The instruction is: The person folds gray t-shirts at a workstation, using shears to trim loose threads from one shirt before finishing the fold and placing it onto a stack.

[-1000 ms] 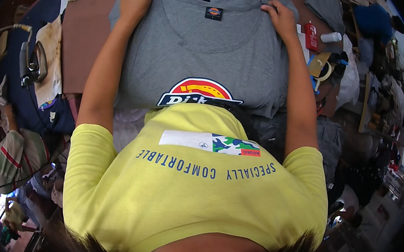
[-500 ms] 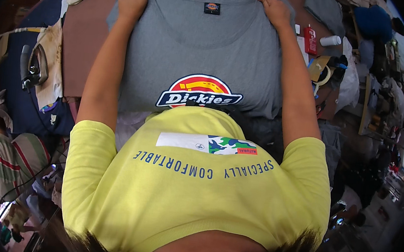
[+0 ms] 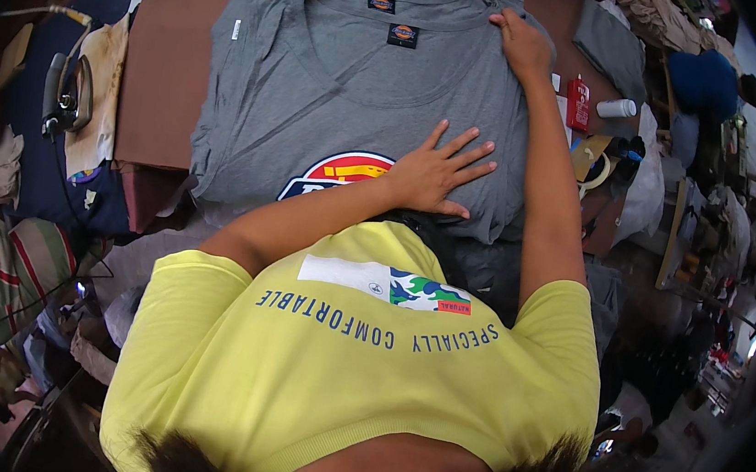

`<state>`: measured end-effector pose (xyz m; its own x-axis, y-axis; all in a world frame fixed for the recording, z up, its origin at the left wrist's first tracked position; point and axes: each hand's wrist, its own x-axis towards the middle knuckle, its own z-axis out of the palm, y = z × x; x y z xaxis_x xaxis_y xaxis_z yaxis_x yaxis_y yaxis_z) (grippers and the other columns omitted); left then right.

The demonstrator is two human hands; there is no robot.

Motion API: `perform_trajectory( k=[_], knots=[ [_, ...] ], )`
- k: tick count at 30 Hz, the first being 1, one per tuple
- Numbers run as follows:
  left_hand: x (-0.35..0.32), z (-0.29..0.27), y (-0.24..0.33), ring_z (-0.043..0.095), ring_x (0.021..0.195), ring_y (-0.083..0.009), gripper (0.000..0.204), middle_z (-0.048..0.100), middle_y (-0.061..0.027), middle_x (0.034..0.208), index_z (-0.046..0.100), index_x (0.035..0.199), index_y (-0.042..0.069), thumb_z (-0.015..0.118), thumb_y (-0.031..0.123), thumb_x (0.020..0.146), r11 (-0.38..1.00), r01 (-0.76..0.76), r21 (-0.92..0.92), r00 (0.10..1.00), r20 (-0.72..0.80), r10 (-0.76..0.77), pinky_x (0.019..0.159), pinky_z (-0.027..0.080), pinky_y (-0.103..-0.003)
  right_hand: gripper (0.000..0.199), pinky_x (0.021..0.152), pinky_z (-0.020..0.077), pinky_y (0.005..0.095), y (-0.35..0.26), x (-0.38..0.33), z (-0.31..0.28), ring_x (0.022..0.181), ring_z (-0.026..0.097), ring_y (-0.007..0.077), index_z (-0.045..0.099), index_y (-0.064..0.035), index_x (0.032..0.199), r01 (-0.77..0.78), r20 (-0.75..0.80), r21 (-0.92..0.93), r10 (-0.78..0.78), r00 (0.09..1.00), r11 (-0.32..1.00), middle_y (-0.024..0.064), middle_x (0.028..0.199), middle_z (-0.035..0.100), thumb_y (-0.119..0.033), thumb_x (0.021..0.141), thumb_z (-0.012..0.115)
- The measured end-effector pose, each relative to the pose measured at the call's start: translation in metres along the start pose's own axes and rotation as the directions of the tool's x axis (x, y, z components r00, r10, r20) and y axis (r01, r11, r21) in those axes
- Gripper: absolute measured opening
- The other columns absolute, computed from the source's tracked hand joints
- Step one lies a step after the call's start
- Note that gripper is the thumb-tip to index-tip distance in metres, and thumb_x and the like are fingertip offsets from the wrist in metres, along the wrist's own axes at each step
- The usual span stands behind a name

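Observation:
A grey T-shirt (image 3: 354, 109) lies spread on the brown table, its round neckline at the far side and a colourful printed logo (image 3: 345, 169) near my body. My left hand (image 3: 445, 171) rests flat on the shirt's lower right part, fingers spread, its forearm covering part of the logo. At the far right shoulder of the shirt, my right hand (image 3: 520, 44) pinches the cloth near the neckline. More grey cloth shows just beyond the neckline.
On the left, an iron (image 3: 70, 98) stands by a scorched cloth (image 3: 97, 128). Right of the shirt are a red box (image 3: 578, 104), a white bottle (image 3: 616, 108), a tape roll (image 3: 597, 174) and folded grey cloth (image 3: 611, 49). A person in a striped shirt (image 3: 29, 268) is at lower left.
My left hand has let go of the shirt's far left shoulder and come down across to its lower right. My right hand stays at the far right shoulder.

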<state>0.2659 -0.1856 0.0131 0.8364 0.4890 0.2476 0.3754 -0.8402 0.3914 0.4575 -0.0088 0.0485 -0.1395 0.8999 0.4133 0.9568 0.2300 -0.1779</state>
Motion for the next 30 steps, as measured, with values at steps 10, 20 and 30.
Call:
perform_trajectory(
  k=[10,20,30],
  knots=[
    [0.009,0.001,-0.003,0.011,0.135,-0.0296,0.086,0.018,-0.0064,0.146,0.024,0.140,0.018,0.032,0.074,0.075,0.998,0.018,0.058,0.999,0.045,-0.020,0.104,0.009,-0.058,0.032,0.052,0.0446,0.0453,0.037,0.016,0.040,0.065,0.060,0.0338,0.059,-0.0186,0.084,0.029,-0.008,0.028,-0.029,1.000,0.999,0.0123,0.069,0.061,-0.047,0.085,0.046],
    [-0.019,-0.102,-0.109,0.050,0.107,-0.0308,0.048,0.053,-0.0118,0.116,0.051,0.116,0.008,0.049,-0.003,0.070,0.976,0.088,0.201,0.814,-0.580,0.046,0.094,0.036,-0.042,0.043,0.065,0.0446,0.0446,0.028,0.003,0.012,0.080,0.060,0.0324,0.060,-0.0178,0.093,-0.088,0.120,0.111,0.074,0.990,0.990,0.0110,0.082,0.064,-0.056,0.083,0.044],
    [-0.067,-0.196,-0.222,0.058,0.089,-0.0307,0.033,0.063,-0.0094,0.094,0.063,0.094,0.013,0.060,0.043,0.080,0.855,0.468,-0.222,0.808,-0.284,-0.516,0.075,0.045,-0.038,0.032,0.073,0.0436,0.0303,0.006,-0.003,-0.035,0.079,0.059,0.0207,0.062,-0.0069,0.095,-0.205,0.118,0.540,0.167,0.979,0.816,0.0101,0.083,0.064,-0.035,0.087,0.051]
  ],
)
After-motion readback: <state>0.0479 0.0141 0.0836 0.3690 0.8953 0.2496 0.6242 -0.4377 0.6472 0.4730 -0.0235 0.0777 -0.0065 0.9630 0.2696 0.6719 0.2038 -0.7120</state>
